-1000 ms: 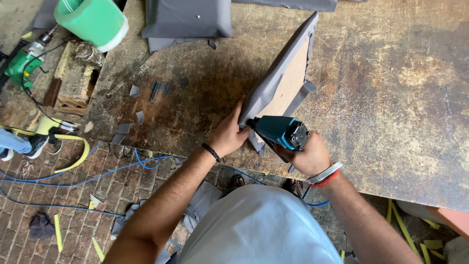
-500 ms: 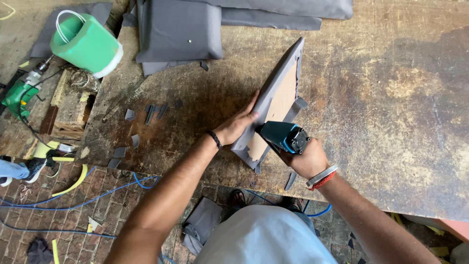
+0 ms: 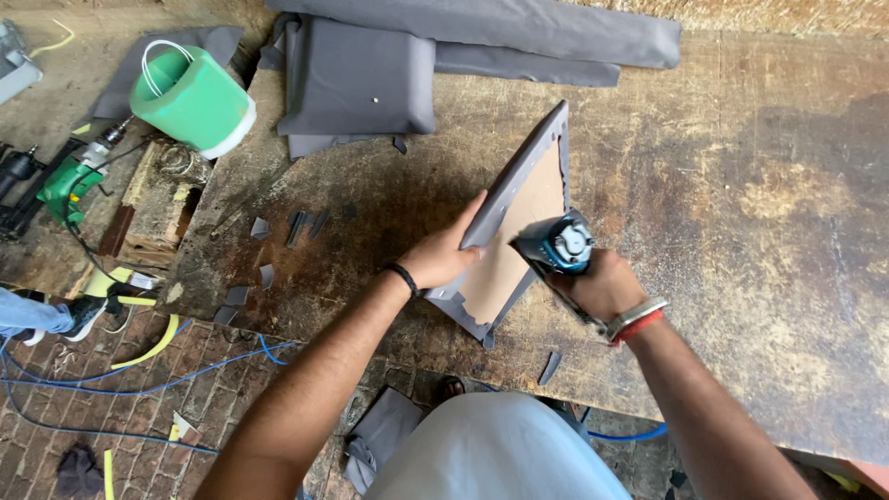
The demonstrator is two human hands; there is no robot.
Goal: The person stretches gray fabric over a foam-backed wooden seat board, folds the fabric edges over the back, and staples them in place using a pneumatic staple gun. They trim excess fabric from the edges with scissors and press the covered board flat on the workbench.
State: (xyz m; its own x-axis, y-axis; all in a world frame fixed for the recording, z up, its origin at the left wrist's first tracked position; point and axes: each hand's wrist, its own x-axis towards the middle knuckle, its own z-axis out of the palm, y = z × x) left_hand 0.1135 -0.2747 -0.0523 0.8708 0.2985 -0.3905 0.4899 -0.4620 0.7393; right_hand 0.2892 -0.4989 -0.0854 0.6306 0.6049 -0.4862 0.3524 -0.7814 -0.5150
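I see left hand (image 3: 444, 257) gripping edge of grey fabric-covered board panel (image 3: 519, 218), tilted up on worn wooden workbench (image 3: 741, 185). Right hand (image 3: 602, 282) clenched around teal pneumatic staple gun (image 3: 556, 245), nose against panel's bare brown back. Grey upholstered cushions (image 3: 361, 79) lie beyond. Green bucket (image 3: 190, 97) sits far left, off bench.

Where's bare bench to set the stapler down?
Bare workbench to the right of the tilted board, below the long grey cushions. Crowded left: left hand on the board, fabric scraps, square cushion. Right hand holds the blue tool.
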